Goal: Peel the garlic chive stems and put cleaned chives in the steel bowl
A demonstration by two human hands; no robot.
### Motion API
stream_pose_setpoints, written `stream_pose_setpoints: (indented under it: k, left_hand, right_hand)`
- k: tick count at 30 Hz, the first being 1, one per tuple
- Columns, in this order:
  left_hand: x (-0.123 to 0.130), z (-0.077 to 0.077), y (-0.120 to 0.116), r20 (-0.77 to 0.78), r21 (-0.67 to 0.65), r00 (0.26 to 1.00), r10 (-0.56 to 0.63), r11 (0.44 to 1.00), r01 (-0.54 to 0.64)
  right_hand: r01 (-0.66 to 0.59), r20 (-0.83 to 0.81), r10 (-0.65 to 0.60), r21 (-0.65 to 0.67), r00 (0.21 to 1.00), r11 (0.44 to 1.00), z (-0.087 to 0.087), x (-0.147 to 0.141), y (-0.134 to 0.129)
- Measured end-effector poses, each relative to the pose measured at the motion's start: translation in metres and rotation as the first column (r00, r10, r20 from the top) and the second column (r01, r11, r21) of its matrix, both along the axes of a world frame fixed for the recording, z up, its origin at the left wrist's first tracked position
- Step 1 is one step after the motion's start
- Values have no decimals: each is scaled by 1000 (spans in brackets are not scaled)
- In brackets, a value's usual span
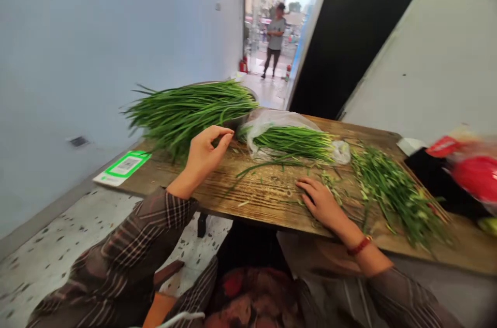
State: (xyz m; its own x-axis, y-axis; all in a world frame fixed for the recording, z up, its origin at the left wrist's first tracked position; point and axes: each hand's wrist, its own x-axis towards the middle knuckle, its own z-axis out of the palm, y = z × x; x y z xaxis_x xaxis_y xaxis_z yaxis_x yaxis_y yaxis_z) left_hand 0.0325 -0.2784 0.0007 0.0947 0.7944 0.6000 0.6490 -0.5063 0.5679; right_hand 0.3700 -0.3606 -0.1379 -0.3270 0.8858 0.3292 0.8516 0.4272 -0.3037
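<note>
My left hand [209, 154] is raised over the wooden table, thumb and forefinger pinched together; whatever they hold, if anything, is too small to make out. Just beyond it a big heap of garlic chives [194, 105] lies across a metal bowl, leaves pointing left. Flat on the tabletop rests my right hand [320, 201], fingers stretched out and holding nothing, among loose scraps. Between and beyond the hands, a bunch of chives [295, 140] lies partly inside a clear plastic bag [267, 120]. A few single chive leaves [256, 165] lie on the wood in front of the bag.
A pile of trimmed leaves and scraps [396, 188] covers the table's right part. Beyond it sit a black container [430, 173] and red packaging [476, 175]. A green-framed QR code card [126, 165] lies at the left corner. A person [275, 33] stands by the doorway.
</note>
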Motion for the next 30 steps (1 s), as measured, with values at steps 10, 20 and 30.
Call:
stream_pose_setpoints:
  k: [10,20,30]
  left_hand:
    - [65,-38,17,-145,-232,924,-354,920,316]
    - [74,-54,23,-175,-388,842,-511,821,418]
    - [43,-48,-31,107,-548,873,-476,704,451]
  right_hand:
    - [276,126,-272,-10,954,961,9,143,-11]
    - [93,-56,-90,62,994,994,60,21,-16]
    - [-298,47,303,-84,952,951,19,-75,-34]
